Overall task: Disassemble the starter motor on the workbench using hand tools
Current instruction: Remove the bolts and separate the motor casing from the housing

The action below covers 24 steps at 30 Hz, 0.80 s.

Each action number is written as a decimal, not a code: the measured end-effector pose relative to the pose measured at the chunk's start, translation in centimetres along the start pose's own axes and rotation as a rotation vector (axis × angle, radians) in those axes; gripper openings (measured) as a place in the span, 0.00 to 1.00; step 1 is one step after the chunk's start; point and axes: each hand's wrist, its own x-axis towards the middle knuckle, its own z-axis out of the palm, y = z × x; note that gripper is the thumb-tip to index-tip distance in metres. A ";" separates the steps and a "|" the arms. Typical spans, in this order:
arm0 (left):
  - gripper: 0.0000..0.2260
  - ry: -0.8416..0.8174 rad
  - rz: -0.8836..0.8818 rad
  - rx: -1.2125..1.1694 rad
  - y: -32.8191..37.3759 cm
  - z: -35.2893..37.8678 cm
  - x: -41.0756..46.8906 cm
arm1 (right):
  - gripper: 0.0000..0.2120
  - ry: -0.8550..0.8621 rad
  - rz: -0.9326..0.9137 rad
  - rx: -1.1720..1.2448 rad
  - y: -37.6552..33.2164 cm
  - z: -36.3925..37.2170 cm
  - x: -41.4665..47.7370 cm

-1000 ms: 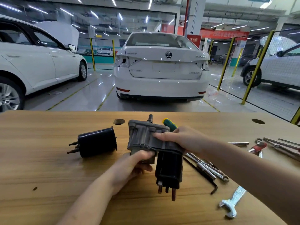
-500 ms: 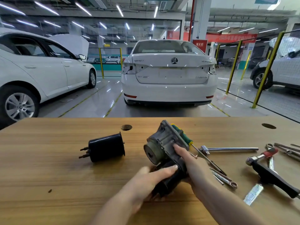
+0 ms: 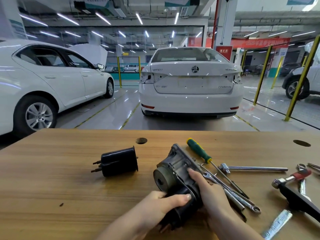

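The starter motor body (image 3: 174,172), a grey cast housing with a round end cap facing left and a black solenoid at its near end, lies tilted on the wooden workbench (image 3: 52,196). My left hand (image 3: 161,205) grips the black near part from the left. My right hand (image 3: 211,196) holds the grey housing from the right, fingers wrapped along its side. A separate black cylindrical part (image 3: 119,161) with copper terminals lies on its side to the left, apart from both hands.
Right of the motor lie a green-handled screwdriver (image 3: 199,150), several wrenches (image 3: 230,193), a socket bar (image 3: 252,168), a black-handled hammer (image 3: 294,194) and red-handled pliers (image 3: 302,172). Two round holes (image 3: 141,140) pierce the bench. White cars stand beyond the far edge.
The motor was turned from lying with its black solenoid pointing toward me to a tilted pose with the round end cap facing left. Both hands shifted their hold on it; the camera view rose.
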 end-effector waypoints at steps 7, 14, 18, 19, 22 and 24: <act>0.30 0.001 0.051 0.104 -0.2 -0.3 -0.6 | 0.14 -0.016 -0.061 -0.087 0.1 -0.6 -0.8; 0.44 0.316 0.078 0.054 1.6 -1.1 0.6 | 0.16 0.080 -0.028 -0.085 0.1 -0.7 -1.3; 0.42 0.420 0.081 0.182 1.6 -0.2 2.1 | 0.15 0.077 -0.051 -0.108 0.0 -0.6 -1.5; 0.40 0.457 0.079 0.187 1.5 -0.2 2.4 | 0.14 0.068 -0.048 -0.110 0.0 -0.4 -1.5; 0.34 0.535 0.111 0.169 0.8 -0.4 3.2 | 0.20 0.083 -0.027 -0.074 0.1 -0.3 -1.1; 0.30 0.571 0.146 0.182 0.5 -0.4 3.2 | 0.22 0.112 -0.056 -0.101 0.1 -0.6 -0.8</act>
